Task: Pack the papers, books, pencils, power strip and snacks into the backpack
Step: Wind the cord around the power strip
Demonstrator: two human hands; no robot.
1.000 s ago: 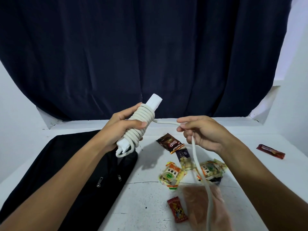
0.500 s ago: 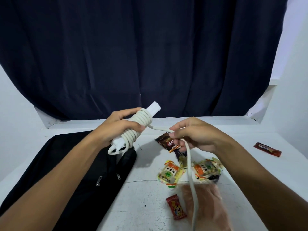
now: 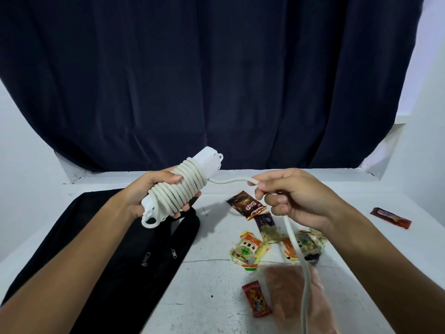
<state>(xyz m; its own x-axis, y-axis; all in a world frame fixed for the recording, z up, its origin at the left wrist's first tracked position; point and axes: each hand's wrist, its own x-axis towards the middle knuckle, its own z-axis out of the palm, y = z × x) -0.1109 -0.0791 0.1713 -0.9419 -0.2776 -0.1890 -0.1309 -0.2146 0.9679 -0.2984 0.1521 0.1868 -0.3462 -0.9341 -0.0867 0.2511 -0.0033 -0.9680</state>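
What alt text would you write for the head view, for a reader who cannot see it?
Over a white table, the left hand holds a white power strip with its cord coiled around it, while the right hand grips the loose cord. A black backpack lies at left, and snacks are scattered at right before a dark curtain.

Both forearms are bare to the frame edge, with no sleeves, rings or watch showing.

Left grip (image 3: 154, 196) and right grip (image 3: 296, 196) curled, raised.
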